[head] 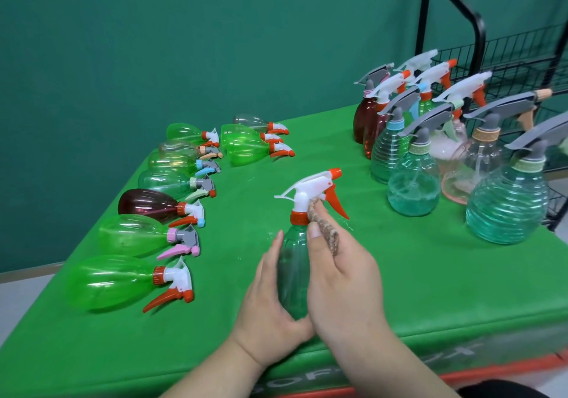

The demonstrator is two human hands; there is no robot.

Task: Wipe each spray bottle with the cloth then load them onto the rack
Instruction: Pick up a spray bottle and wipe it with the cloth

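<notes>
My left hand (273, 299) has its grip curled round the lower body of the bottle (293, 262), held upright near the front middle of the bench (430, 274); its base is hidden, so I cannot tell if it rests there. My right hand (341, 277) pinches the cloth (325, 228) against the neck, just under the trigger (336, 202). The cloth could snag that trigger and twist the bottle loose, and the front edge is close below my wrists, so a drop may roll off. The rack (522, 56) sits far right, behind the standing bottles (413, 179); a low carry would topple them, so I'd go high. Lying bottles (135, 234) crowd the left. The free lane is the bare strip between the two groups
</notes>
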